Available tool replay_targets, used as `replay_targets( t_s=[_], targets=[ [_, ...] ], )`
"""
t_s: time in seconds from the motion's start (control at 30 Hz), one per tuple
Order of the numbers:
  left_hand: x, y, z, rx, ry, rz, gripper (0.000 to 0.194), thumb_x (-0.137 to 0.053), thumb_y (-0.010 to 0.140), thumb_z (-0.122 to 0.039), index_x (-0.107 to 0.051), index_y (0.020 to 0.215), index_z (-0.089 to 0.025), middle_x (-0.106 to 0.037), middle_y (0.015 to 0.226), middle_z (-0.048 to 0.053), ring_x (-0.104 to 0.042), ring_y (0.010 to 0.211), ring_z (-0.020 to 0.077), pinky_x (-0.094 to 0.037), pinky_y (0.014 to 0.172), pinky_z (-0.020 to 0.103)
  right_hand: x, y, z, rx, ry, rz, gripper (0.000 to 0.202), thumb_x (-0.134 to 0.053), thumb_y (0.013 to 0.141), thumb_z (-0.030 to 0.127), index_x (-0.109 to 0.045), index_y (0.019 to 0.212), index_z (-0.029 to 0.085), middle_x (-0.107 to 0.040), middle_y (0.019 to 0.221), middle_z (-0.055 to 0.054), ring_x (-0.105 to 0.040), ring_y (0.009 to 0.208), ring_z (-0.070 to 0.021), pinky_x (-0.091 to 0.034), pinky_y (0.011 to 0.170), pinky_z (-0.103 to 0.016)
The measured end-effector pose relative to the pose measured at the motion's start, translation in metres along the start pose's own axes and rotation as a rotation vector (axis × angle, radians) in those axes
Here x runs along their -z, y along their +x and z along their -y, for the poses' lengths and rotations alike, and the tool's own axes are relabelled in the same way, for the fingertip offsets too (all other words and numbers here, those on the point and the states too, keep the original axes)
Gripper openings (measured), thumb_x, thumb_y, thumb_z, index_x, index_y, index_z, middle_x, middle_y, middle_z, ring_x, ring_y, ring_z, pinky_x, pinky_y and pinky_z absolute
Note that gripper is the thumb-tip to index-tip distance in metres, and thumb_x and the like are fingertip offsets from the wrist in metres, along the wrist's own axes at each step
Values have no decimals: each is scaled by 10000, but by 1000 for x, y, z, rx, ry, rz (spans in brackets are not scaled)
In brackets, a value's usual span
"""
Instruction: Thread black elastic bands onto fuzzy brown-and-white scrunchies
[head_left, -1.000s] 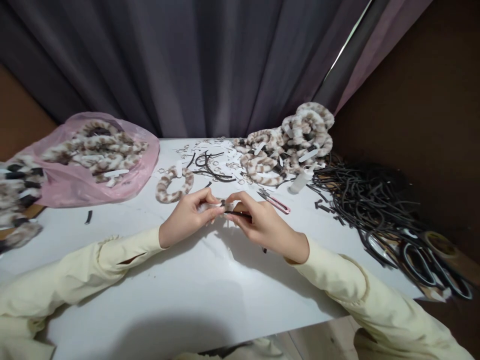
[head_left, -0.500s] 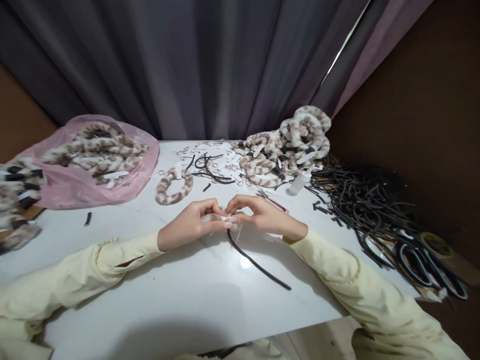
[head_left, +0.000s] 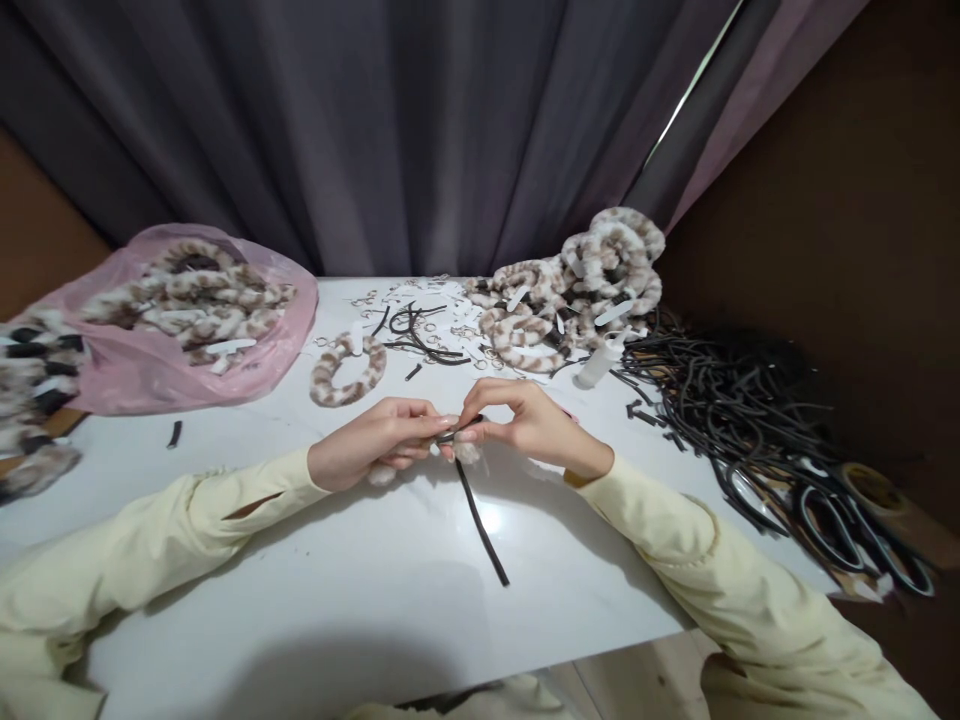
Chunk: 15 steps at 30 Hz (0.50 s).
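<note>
My left hand (head_left: 394,435) is closed around a furry fabric tube (head_left: 466,452), whose pale fluff shows below the fingers of both hands. Thumb and fingers of my right hand (head_left: 514,420) pinch a short dark end (head_left: 472,425) at the tube's mouth. From under the hands a black cord (head_left: 484,525) hangs down toward the front of the white table (head_left: 360,600). Most of the furry tube is hidden by my fingers. A finished-looking furry ring (head_left: 322,385) with a white tag lies just beyond my left hand.
A pink plastic bag (head_left: 292,370) of furry rings stands at left. Furry rings (head_left: 619,255) are piled at the back right near a small clear bottle (head_left: 596,365). Black cords (head_left: 720,400) heap at right, beside scissors (head_left: 825,530). Metal clasps and white tags (head_left: 442,300) lie at the back.
My right hand has shifted slightly and now pinches a dark end at the furry tube. The hanging cord has swung left and points more steeply down.
</note>
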<state>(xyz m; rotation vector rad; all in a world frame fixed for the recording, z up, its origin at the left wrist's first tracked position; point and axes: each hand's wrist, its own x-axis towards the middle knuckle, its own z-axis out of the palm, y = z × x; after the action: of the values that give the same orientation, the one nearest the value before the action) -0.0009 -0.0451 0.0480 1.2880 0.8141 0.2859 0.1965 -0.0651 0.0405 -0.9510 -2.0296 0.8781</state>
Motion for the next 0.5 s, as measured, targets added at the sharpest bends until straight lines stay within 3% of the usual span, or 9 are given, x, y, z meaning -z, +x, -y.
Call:
replay_targets(
  t_s=[0.2, 0.3, 0.4, 0.5],
  targets=[
    [-1, 0, 3, -9, 58, 0, 330, -565, 757, -496, -535, 743, -168, -326, 520, -68, -206, 406, 44, -123, 377, 187, 0, 0, -3, 1, -4, 10, 66, -700, 709, 219, -663, 730, 168, -602, 750, -13, -570, 746, -132, -444, 733, -263],
    [-3, 0, 6, -27, 214, -74, 344, -606, 716, -502, -571, 808, -173, -380, 510, -67, -260, 393, 52, -163, 364, 187, 0, 0, 1, -8, -16, 22, 47, -692, 713, 194, -660, 733, 166, -616, 754, -15, -577, 748, -133, -446, 733, -265],
    [-5, 1, 8, -135, 376, -202, 306, -643, 691, -458, -592, 773, -167, -467, 547, -53, -365, 450, 67, -258, 415, 187, 0, 0, 4, -18, -25, 37, 61, -699, 701, 169, -655, 740, 154, -633, 754, -21, -582, 754, -139, -447, 735, -270],
    [-6, 1, 9, -282, 458, -260, 252, -655, 693, -399, -593, 694, -155, -587, 713, -16, -487, 662, 110, -360, 590, 200, 3, 0, 5, -8, -40, 59, 85, -699, 701, 161, -651, 770, 152, -644, 775, -24, -584, 780, -145, -446, 756, -280]
  ],
)
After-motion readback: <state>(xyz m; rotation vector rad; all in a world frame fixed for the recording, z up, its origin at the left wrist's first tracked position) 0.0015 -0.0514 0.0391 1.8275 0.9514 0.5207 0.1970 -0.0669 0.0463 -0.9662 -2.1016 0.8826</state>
